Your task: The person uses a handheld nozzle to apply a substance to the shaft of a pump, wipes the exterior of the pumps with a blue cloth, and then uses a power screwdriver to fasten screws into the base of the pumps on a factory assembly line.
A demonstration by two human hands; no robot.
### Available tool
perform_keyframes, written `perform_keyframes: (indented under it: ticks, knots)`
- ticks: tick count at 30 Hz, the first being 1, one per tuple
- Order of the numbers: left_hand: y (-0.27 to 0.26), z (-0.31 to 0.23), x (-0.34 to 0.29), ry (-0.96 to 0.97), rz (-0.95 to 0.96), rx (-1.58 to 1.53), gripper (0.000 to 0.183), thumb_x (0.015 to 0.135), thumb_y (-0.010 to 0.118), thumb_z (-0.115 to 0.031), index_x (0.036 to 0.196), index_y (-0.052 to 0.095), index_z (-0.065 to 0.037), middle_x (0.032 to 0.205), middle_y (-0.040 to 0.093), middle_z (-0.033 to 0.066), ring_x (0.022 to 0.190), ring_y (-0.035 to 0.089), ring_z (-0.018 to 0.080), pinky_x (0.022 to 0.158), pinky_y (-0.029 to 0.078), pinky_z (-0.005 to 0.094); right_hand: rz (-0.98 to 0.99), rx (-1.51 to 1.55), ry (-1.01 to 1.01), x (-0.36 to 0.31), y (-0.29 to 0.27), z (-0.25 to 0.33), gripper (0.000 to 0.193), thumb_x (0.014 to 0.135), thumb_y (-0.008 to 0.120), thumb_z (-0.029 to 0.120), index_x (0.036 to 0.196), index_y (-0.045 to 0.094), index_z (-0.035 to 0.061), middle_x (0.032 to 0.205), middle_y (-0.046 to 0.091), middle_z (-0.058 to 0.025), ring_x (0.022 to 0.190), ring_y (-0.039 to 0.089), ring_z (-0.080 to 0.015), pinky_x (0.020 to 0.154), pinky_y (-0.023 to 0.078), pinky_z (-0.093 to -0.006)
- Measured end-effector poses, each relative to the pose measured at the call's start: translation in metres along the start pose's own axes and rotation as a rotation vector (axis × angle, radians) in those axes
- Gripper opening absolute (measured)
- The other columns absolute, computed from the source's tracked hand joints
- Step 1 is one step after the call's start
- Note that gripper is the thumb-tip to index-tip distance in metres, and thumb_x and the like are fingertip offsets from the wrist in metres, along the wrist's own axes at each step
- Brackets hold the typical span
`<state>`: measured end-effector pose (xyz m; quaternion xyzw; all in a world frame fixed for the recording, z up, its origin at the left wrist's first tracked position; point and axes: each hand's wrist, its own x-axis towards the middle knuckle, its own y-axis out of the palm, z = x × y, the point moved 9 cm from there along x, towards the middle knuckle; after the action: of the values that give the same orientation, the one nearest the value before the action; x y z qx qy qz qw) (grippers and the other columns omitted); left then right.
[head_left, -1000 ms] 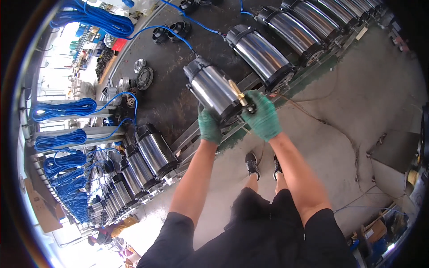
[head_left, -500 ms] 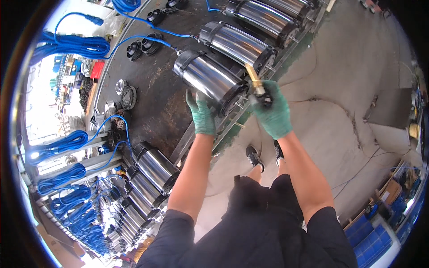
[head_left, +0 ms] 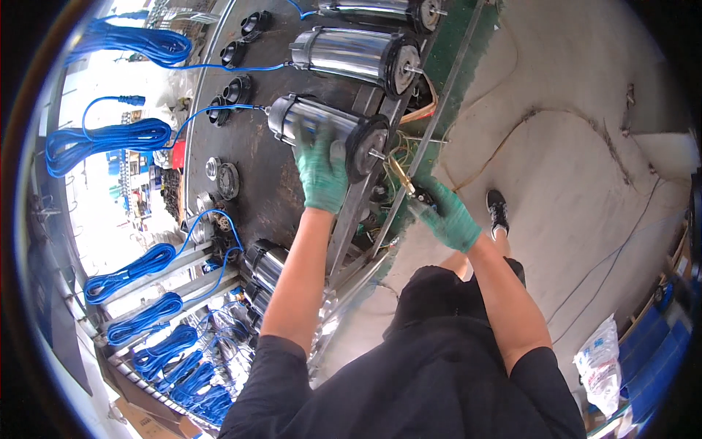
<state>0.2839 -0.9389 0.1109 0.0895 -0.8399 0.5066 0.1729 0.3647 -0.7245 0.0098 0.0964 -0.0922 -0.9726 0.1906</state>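
A shiny steel motor (head_left: 303, 117) with a black end ring lies on the dark workbench (head_left: 270, 172), its thin shaft (head_left: 377, 154) pointing toward the aisle. My left hand (head_left: 322, 170), in a green glove, lies on the near side of that motor with its fingers stretched and apart, slightly blurred. In my gloved right hand (head_left: 450, 219) is a tool with a brass-coloured tip and a black body (head_left: 401, 175). The tip points up beside the shaft end; whether they touch I cannot tell. My fingers are closed round the black part.
More steel motors (head_left: 344, 55) lie farther along the bench, with blue cable coils (head_left: 110, 146) to their left. Black round housings (head_left: 238, 89) and metal rings (head_left: 228, 181) sit between. A metal rail (head_left: 431, 139) edges the bench. A hose (head_left: 512, 139) crosses the floor on the right.
The view has turned and shifted along the bench. My left hand has moved from beside the motor onto it. The tool's tip has come down close to the shaft.
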Motion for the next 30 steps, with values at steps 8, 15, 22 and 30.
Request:
perform_keyframes:
  ticks: [8, 15, 22, 30]
  knots:
    - [0.019, -0.01, 0.03, 0.223, 0.013, 0.016, 0.055, 0.108, 0.027, -0.042, 0.12, 0.073, -0.013, 0.13, 0.066, 0.0048, 0.135, 0.046, 0.0355, 0.118, 0.017, 0.0557, -0.133, 0.029, -0.017, -0.004, -0.012, -0.005, 0.036, 0.094, 0.064, 0.02, 0.125, 0.061, 0.0001, 0.095, 0.065, -0.0131, 0.09, 0.062, -0.0211, 0.084, 0.052, -0.0362]
    - [0.019, -0.004, 0.032, 0.242, 0.177, 0.003, 0.059, 0.104, 0.037, -0.055, 0.131, 0.065, -0.01, 0.139, 0.059, 0.0109, 0.138, 0.042, 0.0401, 0.116, 0.028, 0.0532, -0.226, -0.117, -0.059, 0.022, 0.01, 0.006, 0.034, 0.095, 0.067, 0.031, 0.11, 0.064, 0.0011, 0.083, 0.063, -0.0128, 0.074, 0.059, -0.0223, 0.069, 0.05, -0.0366]
    - [0.023, -0.033, 0.046, 0.305, 0.902, 0.662, 0.111, 0.065, 0.091, -0.04, 0.156, 0.034, -0.011, 0.158, 0.039, 0.015, 0.146, 0.034, 0.0382, 0.12, 0.029, 0.0544, -0.314, 0.007, -0.188, 0.033, 0.002, -0.022, 0.052, 0.099, 0.057, 0.052, 0.108, 0.065, 0.0012, 0.083, 0.066, -0.0176, 0.073, 0.064, -0.0269, 0.068, 0.051, -0.0385]
    - [0.051, -0.042, 0.057, 0.544, 1.107, 0.876, 0.105, 0.068, 0.083, -0.017, 0.156, 0.028, -0.003, 0.155, 0.04, 0.0226, 0.144, 0.041, 0.0392, 0.117, 0.038, 0.047, -0.499, 0.306, -0.068, 0.039, -0.019, -0.038, 0.039, 0.102, 0.059, 0.037, 0.104, 0.067, -0.0015, 0.084, 0.063, -0.0001, 0.077, 0.052, -0.01, 0.069, 0.047, -0.0277]
